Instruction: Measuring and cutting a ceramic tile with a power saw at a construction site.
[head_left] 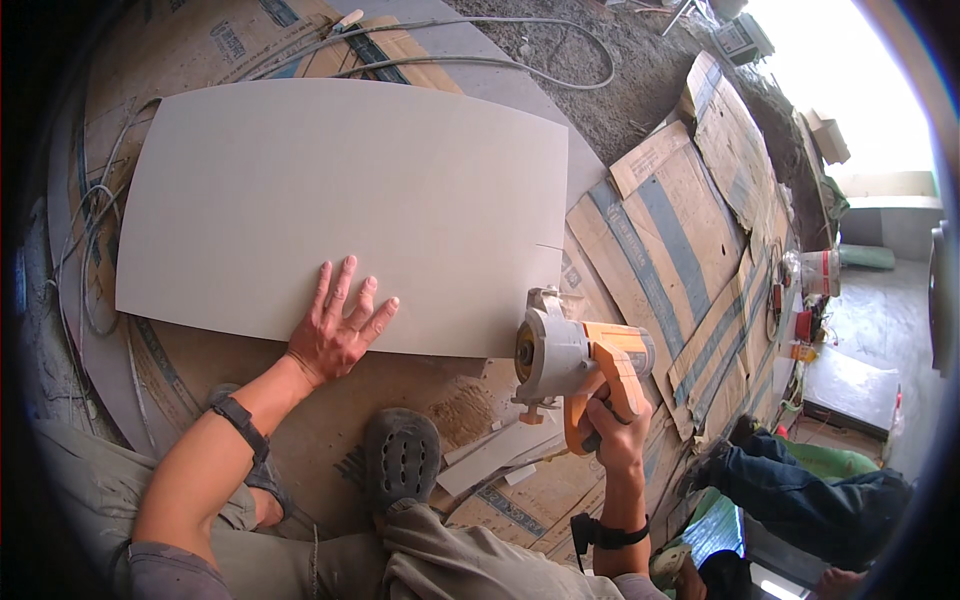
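Note:
A large pale, smooth tile (340,210) lies flat in front of me. My left hand (338,325) rests on its near part, palm down with fingers spread, holding nothing. At the tile's near right corner stands an orange and grey handheld circular saw (570,350). My right hand (618,430) is wrapped round the saw's orange handle. The saw's grey guard is at the tile's edge; whether the blade touches the tile is hidden. A short dark line runs in from the tile's right edge, beyond the saw.
Cardboard sheets (650,250) cover the floor. Narrow pale offcuts (500,455) lie near my shoe (400,455). A grey cable (560,75) loops behind the tile. Another person's legs (810,500) are at the lower right. A white bucket (820,272) stands farther right.

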